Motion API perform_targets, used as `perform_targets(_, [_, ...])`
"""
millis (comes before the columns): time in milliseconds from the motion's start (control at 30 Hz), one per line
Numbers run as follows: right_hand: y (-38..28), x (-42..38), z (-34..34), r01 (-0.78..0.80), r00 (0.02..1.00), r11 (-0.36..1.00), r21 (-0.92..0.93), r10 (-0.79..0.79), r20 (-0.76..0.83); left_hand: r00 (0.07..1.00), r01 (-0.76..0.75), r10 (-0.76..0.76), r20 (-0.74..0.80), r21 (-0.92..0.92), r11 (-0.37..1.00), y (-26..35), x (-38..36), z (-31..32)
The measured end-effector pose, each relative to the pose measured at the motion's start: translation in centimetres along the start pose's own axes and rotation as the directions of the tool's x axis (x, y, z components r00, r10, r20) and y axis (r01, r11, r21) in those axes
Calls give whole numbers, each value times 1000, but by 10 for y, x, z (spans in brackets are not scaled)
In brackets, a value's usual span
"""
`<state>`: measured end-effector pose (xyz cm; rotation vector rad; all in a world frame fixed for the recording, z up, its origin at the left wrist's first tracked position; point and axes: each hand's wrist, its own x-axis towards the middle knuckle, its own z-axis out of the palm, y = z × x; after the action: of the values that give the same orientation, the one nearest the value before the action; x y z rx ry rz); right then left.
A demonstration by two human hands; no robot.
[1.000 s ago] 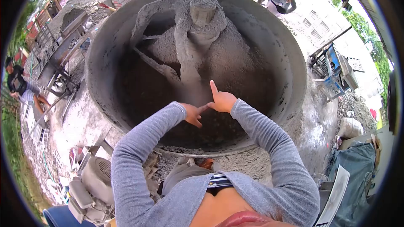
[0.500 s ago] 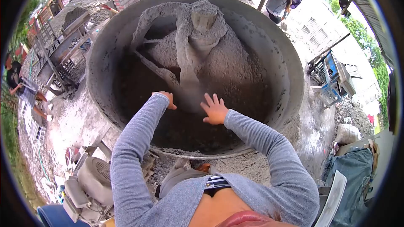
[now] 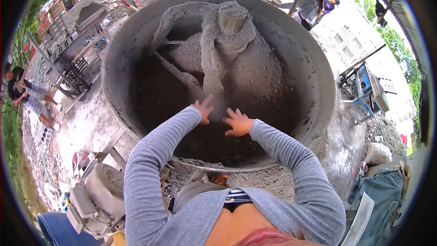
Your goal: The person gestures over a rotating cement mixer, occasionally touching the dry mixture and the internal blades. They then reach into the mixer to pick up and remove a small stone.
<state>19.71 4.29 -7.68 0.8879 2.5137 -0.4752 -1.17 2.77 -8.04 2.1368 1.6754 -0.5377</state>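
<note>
- The left hand [image 3: 202, 109] and right hand [image 3: 238, 124], both empty with fingers spread apart, reach over the big round mixing pan [image 3: 114, 77].
- The hands hover near each other, just in front of the caked centre shaft [image 3: 223, 41].
- Grey mortar [image 3: 259, 73] lies heaped in the pan around the shaft.
- A motor [image 3: 98, 191] sits low on the left.

Single head-worn view, fisheye, with a dark circular border at the frame edges. The camera looks forward and steeply down from above the person's chest, close over both outstretched arms. The mixer drum [image 3: 114, 86] fills the upper centre at near range. The yard, with distant people, curves around the periphery. No second view overlaps.
</note>
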Motion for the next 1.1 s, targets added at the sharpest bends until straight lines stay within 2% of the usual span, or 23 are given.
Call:
perform_targets(67, [6, 2, -7, -123, 890, 992, -5, 108, -442, 946, 55, -49, -320, 10, 998, -26, 10, 1])
perform_targets(100, [6, 1, -15, -168, 827, 984, 52, 170, -536, 873, 92, -60, -483, 43, 995, -35, 11, -2])
perform_targets(167, [5, -2, -28, -209, 767, 968, 142, 252, -591, 820, 126, -118, -560, -25, 992, -45, 10, -11])
perform_targets(233, [1, -4, -28, -225, 788, 963, 147, 268, -554, 758, 150, -176, -628, -94, 984, -49, 7, -16])
perform_targets(300, [4, 1, -16, -236, 808, 960, 153, 281, -517, 933, 146, -210, -294, -226, 963, -51, 5, -17])
perform_targets(333, [14, 11, 4, -135, 894, 970, 200, 206, -397, 993, 89, -99, -68, -144, 986, -50, 10, -17])
perform_targets(367, [24, 21, 22, -40, 955, 965, 257, 113, -274, 985, 12, 2, 171, -80, 997, -52, 21, -10])
perform_targets(400, [34, 29, 36, 48, 999, 973, 227, -51, 9, 939, -113, 102, 327, 15, 993, -63, 58, 28])
perform_targets(433, [39, 34, 43, 141, 934, 965, 219, -203, 294, 857, -251, 180, 483, 86, 964, -71, 89, 62])
perform_targets(467, [30, 24, 33, 147, 932, 965, 218, -209, 296, 857, -245, 176, 484, 82, 966, -68, 88, 66])
perform_targets(533, [-2, -7, -4, -167, 741, 947, 276, -64, 669, 876, -251, 220, 430, 16, 968, -58, 86, 66])
perform_targets(567, [6, 2, -3, -159, 740, 948, 276, -70, 668, 958, -194, 186, 220, 15, 981, -57, 74, 56])
perform_targets(600, [26, 14, 2, -22, 895, 965, 262, -98, 435, 991, -81, 90, 103, -80, 993, -40, 29, 7])
perform_targets(633, [45, 23, 7, 105, 975, 972, 212, -143, 172, 987, -76, 48, -156, -180, 981, -60, 41, 14])
perform_targets(700, [65, 27, 6, 46, 959, 989, 142, -4, -284, 887, 215, -281, -366, -210, 954, -69, 13, -12])
perform_targets(733, [68, 24, 3, -98, 940, 985, 145, 140, -311, 832, 301, -375, -409, -237, 924, -87, 19, -6])
perform_targets(767, [59, 11, -13, -241, 898, 959, 151, 279, -339, 801, 369, -466, -377, -302, 879, -97, 12, -6])
perform_targets(833, [56, 6, -22, -305, 903, 934, 183, 345, -257, 758, 528, -620, -204, -366, 766, -110, 2, 3])
perform_targets(900, [55, 7, -14, -368, 915, 910, 192, 391, -99, 863, 485, -444, 241, -149, 862, -153, 42, 35])
perform_targets(967, [62, 19, 9, -142, 990, 976, 167, 135, 49, 886, 408, -364, 287, -110, 906, -137, 42, 40])
perform_targets(1033, [50, 21, 23, -19, 969, 984, 177, -26, 246, 903, 236, -203, 378, -43, 971, -106, 47, 42])
perform_targets(1067, [39, 17, 14, -14, 970, 984, 177, -30, 243, 966, 176, -159, 205, -68, 982, -75, 28, 18])
perform_targets(1100, [24, 4, -3, -117, 919, 953, 281, -4, 393, 988, 54, -47, 149, -42, 998, -59, 33, 14])
